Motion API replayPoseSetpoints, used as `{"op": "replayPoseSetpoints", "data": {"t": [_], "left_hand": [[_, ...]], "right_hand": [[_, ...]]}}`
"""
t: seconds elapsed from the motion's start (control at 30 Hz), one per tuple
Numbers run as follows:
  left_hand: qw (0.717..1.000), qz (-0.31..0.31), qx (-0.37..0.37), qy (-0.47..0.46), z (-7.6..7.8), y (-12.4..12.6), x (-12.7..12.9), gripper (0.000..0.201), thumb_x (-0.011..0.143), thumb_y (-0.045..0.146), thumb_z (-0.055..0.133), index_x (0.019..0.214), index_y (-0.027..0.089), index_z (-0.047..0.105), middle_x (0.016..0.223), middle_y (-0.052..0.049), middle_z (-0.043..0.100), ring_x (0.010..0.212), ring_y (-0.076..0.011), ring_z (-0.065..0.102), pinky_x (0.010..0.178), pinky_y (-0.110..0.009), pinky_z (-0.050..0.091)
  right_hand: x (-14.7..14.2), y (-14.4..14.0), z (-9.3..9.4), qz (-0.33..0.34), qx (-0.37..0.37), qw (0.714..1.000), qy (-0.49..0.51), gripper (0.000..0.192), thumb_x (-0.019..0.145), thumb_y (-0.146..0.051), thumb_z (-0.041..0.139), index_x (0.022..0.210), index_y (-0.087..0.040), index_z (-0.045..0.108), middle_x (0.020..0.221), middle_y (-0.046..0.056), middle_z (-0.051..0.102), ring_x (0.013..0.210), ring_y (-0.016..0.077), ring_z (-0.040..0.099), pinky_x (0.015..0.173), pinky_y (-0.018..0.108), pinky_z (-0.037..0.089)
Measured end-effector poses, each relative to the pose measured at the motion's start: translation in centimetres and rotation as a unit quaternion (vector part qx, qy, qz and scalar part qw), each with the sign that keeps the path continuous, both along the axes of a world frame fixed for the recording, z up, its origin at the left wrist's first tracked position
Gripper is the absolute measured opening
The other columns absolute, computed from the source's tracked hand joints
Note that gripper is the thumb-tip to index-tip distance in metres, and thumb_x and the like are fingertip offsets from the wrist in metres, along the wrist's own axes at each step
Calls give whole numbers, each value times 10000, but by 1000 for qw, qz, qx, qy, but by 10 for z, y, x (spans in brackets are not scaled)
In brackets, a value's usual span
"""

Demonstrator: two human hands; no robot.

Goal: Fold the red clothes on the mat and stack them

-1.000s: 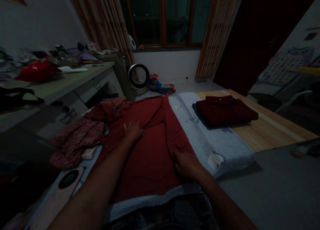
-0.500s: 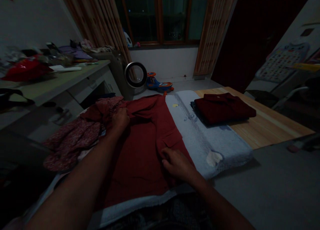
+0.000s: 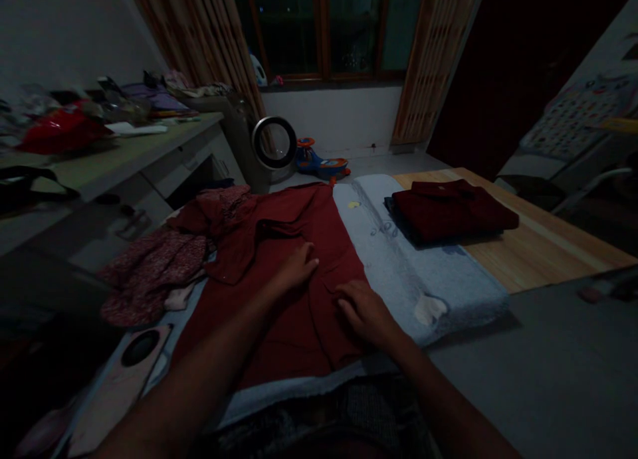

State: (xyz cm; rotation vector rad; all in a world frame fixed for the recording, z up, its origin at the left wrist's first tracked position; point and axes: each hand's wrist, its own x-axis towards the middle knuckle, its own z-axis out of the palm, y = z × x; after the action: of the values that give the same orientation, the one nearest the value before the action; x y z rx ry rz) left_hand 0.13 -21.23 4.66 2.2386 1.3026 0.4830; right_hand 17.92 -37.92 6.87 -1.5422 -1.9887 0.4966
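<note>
A red shirt point(image 3: 279, 313) lies spread flat on a pale grey blanket point(image 3: 399, 266) in front of me. My left hand point(image 3: 296, 268) rests palm down near the shirt's middle, fingers together and stretched out. My right hand point(image 3: 363, 309) presses flat on the shirt's right edge, close beside the left. Neither hand grips anything. One sleeve is folded over at the upper left of the shirt.
A folded dark red garment point(image 3: 451, 210) sits on the blanket's far right, over a wooden mat point(image 3: 538, 246). Patterned clothes point(image 3: 149, 273) are heaped at left. A cluttered desk point(image 3: 100, 160), a round fan point(image 3: 274, 143) and a toy car point(image 3: 321, 167) stand beyond.
My left hand came back from the sleeve at the upper left to the shirt's middle. My right hand shifted slightly up along the right edge. The sleeve now lies folded inward.
</note>
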Motion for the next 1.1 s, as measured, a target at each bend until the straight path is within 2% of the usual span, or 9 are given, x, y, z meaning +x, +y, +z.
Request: {"op": "replayPoseSetpoints", "data": {"t": [0.1,0.27,0.4,0.53,0.6,0.77,0.87,1.0,1.1], "left_hand": [[996,2,-47,-79,-17,-25,12,605,830,337,586,1387,182,408,1382,-141,510,1278,-272,481,1058,-425,389],[988,-21,-38,-150,-31,-39,14,678,766,167,616,1408,207,401,1397,-109,508,1301,-243,463,1097,-423,360],[984,26,-13,-173,-26,-58,9,679,776,138,586,1421,200,380,1432,-111,471,1340,-239,420,1127,-420,319],[972,20,-84,-218,-18,-98,3,802,766,182,618,1480,205,254,1499,-111,380,1373,-236,372,1142,-401,294],[968,-4,-116,-221,-15,-116,1,789,749,190,641,1461,224,301,1466,-99,418,1348,-237,400,1128,-400,313],[984,-32,-104,-142,-7,-135,-4,491,733,105,595,1206,236,587,1185,-62,575,1153,-219,543,1042,-373,408],[995,-10,-27,-97,-6,-139,-8,414,793,91,516,1177,226,593,1148,-69,555,1092,-203,561,983,-344,444],[998,18,28,46,-5,-148,-14,348,872,197,504,1208,230,591,1100,-102,568,980,-241,598,860,-365,483],[989,34,74,121,2,-150,-15,248,850,230,563,1080,253,654,1078,-120,585,1032,-294,573,889,-431,457]], "right_hand": [[14,-1,-17,-53,21,994,-91,439,886,-228,507,1317,-148,520,1390,141,512,1291,260,436,1062,426,339],[17,-4,-41,-45,-39,984,-168,590,907,-376,495,1451,-179,382,1554,112,295,1447,288,192,1133,542,195],[27,-5,-43,-29,-30,994,-96,521,942,-377,409,1425,-182,419,1529,114,348,1428,241,262,1136,491,244],[40,-12,-50,-31,23,998,-43,439,930,-292,401,1334,-163,515,1461,129,447,1366,214,375,1122,437,306],[43,-15,-54,-23,22,997,-68,445,897,-272,449,1323,-168,529,1462,128,445,1382,243,348,1126,478,288],[44,-19,-54,-4,-11,996,-90,473,915,-296,433,1365,-166,493,1485,123,418,1394,230,331,1129,463,280],[41,-24,-52,-7,-34,991,-129,518,917,-315,443,1412,-162,439,1525,128,351,1422,238,273,1137,477,246],[38,-32,-46,-6,-50,982,-183,572,910,-331,472,1454,-184,378,1560,120,279,1443,257,212,1130,505,226],[37,-26,-31,1,-46,983,-180,487,895,-291,496,1368,-177,488,1474,130,429,1369,256,362,1098,461,298]]}}
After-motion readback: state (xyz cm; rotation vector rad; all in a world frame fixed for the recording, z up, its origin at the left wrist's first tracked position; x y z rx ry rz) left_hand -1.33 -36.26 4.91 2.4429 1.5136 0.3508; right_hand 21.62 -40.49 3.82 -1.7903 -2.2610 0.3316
